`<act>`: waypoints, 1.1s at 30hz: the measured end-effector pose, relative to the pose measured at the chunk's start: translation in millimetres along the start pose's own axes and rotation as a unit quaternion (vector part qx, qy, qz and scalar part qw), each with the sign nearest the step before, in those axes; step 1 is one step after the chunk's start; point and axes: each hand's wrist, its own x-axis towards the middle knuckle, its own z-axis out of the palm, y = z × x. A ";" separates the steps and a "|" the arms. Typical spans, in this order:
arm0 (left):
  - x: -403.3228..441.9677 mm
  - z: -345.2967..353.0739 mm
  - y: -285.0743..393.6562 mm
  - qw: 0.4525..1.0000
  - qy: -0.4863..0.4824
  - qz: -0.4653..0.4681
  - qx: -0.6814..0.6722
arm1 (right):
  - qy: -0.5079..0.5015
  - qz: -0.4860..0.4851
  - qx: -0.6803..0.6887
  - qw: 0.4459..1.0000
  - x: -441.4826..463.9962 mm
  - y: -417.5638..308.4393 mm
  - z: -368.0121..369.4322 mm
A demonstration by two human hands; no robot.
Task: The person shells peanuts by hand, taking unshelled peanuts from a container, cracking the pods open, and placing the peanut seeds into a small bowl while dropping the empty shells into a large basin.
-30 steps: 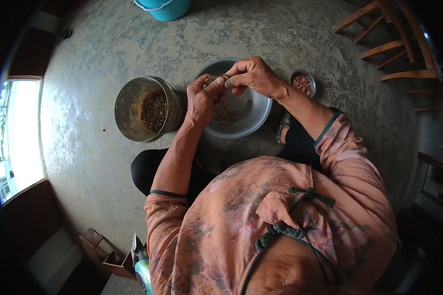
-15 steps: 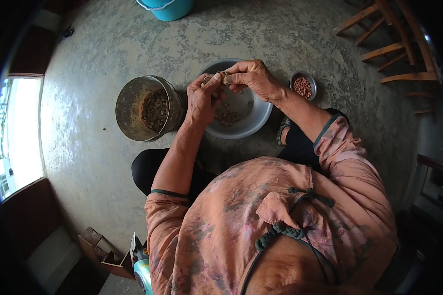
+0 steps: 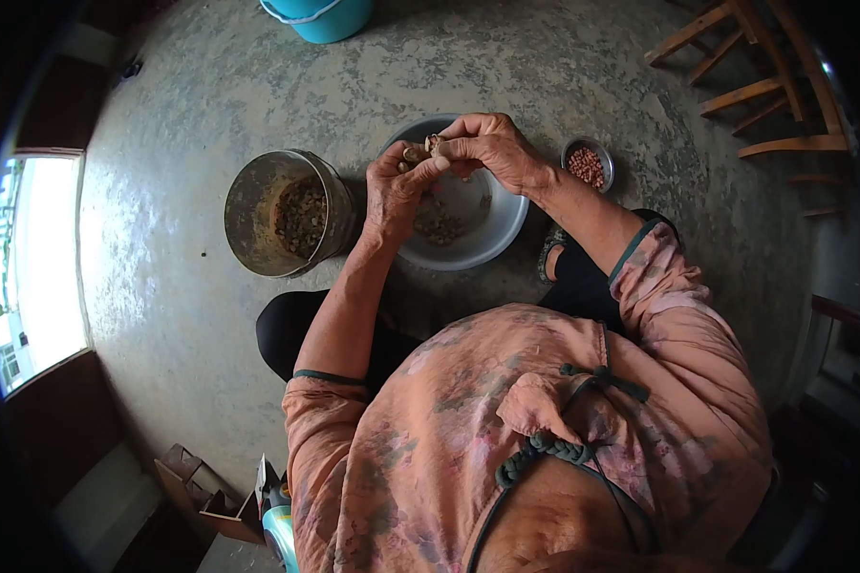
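Above a grey metal basin (image 3: 506, 234), both my hands meet at a peanut (image 3: 434, 145) in its pale shell. My right hand (image 3: 495, 153) pinches this peanut between thumb and fingertips. Curled fingers of my left hand (image 3: 392, 191) hold other unshelled peanuts (image 3: 412, 154), with the thumb close to the right fingertips. A brown heap of peanuts or shells (image 3: 440, 227) lies in the basin; which of the two, I cannot tell. To the right, a small metal bowl (image 3: 610, 180) contains reddish shelled peanuts (image 3: 586, 167).
A worn metal bucket (image 3: 248, 215) with brown pieces inside stands left of the basin. Farther off is a turquoise bucket (image 3: 330, 24). Wooden chairs (image 3: 774, 95) are at the upper right, and an open box (image 3: 210, 497) sits at the lower left. My knees flank the basin.
My left thumb has shifted right and the fingers have turned, so the peanuts in that hand show more. My right hand keeps its pinch at nearly the same spot.
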 end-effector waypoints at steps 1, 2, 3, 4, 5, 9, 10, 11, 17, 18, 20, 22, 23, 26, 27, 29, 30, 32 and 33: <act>-1.0 1.3 3.4 1.000 0.002 -0.005 0.023 | -0.010 -0.001 0.009 1.000 -0.1 0.1 -1.0; -1.5 2.3 5.8 0.999 0.004 -0.011 0.047 | -0.011 0.002 0.000 1.000 -0.8 -0.5 -1.6; -1.7 3.0 7.2 0.998 0.004 -0.008 0.064 | -0.012 0.005 -0.009 1.000 -1.7 -1.5 -1.9; -1.6 3.5 8.4 0.997 0.004 -0.005 0.082 | -0.013 0.008 -0.018 1.000 -2.4 -2.3 -2.1; -1.5 3.7 8.8 0.995 0.004 -0.002 0.100 | -0.013 0.002 -0.034 0.999 -2.9 -2.6 -2.2; 0.0 1.6 2.2 0.994 0.002 0.009 0.111 | -0.016 -0.023 -0.067 0.997 -6.3 -5.3 0.1; -0.7 2.2 1.2 0.995 0.001 0.007 0.104 | -0.015 -0.030 -0.067 0.997 -8.1 -4.8 0.5; -0.8 2.7 1.0 0.995 0.001 0.006 0.095 | -0.017 -0.037 -0.069 0.997 -7.9 -4.0 0.1; -3.5 3.4 4.1 0.998 0.005 -0.002 0.069 | -0.031 -0.065 -0.062 0.996 -8.7 -1.4 -0.5; -3.9 3.8 4.8 0.998 0.004 -0.004 0.065 | -0.029 -0.065 -0.054 0.996 -9.5 -1.2 0.7; -5.1 4.3 5.6 0.998 0.003 -0.009 0.056 | -0.027 -0.066 -0.043 0.996 -11.1 -1.2 1.7; -5.1 4.0 4.6 0.999 0.001 -0.014 0.042 | -0.029 -0.069 -0.038 0.996 -12.6 -2.0 1.9; -5.1 3.9 4.0 0.999 0.000 -0.017 0.035 | -0.024 -0.068 -0.036 0.997 -12.9 -1.0 1.8; -6.0 4.2 2.8 0.999 0.008 -0.038 0.007 | -0.010 -0.065 -0.033 0.997 -12.7 2.6 2.4; -6.0 4.1 2.7 0.999 0.007 -0.037 0.003 | -0.006 -0.064 -0.034 0.997 -12.8 2.8 2.9; -6.1 3.7 2.4 0.999 0.006 -0.035 -0.005 | 0.000 -0.060 -0.025 0.998 -12.4 4.7 3.3; -5.4 2.8 0.7 0.999 0.005 -0.035 -0.014 | 0.001 -0.057 -0.015 0.998 -11.3 7.1 3.1; -3.1 0.0 -3.3 0.999 0.003 -0.036 -0.030 | -0.001 -0.045 0.021 0.999 -9.4 10.6 2.2; -2.8 -0.9 -2.8 0.998 0.001 -0.044 -0.041 | -0.004 -0.034 0.047 0.998 -8.3 11.9 1.6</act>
